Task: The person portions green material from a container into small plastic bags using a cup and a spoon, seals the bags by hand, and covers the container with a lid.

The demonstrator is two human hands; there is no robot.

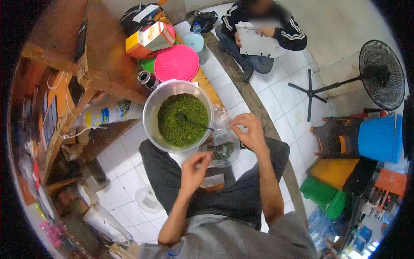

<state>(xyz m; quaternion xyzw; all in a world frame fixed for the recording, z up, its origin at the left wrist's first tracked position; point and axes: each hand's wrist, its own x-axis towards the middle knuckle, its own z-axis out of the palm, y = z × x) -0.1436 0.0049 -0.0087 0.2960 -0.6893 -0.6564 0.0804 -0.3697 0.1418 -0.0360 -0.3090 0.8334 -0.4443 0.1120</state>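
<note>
A large pale pot (147, 113) holds chopped green leaves (183, 123), and a dark-handled spoon (194, 122) rests in them. Right of its lower edge, a clear container (233, 158) has some green leaves in it, with clear plastic (222, 125) above. My left hand (196, 170) is beside the container's left side, fingers pinched together; whatever they hold is too small to make out. My right hand (250, 129) is just right of the clear plastic, thumb and forefinger curled together near its edge. Whether it grips the plastic is unclear.
Beyond the pot are a pink lid (177, 62), a jar (146, 79) and an orange-and-white box (151, 39). A seated person (263, 39) holds papers at the top. A fan (381, 75) stands right, above a blue bucket (379, 138). Wooden furniture (103, 56) stands left.
</note>
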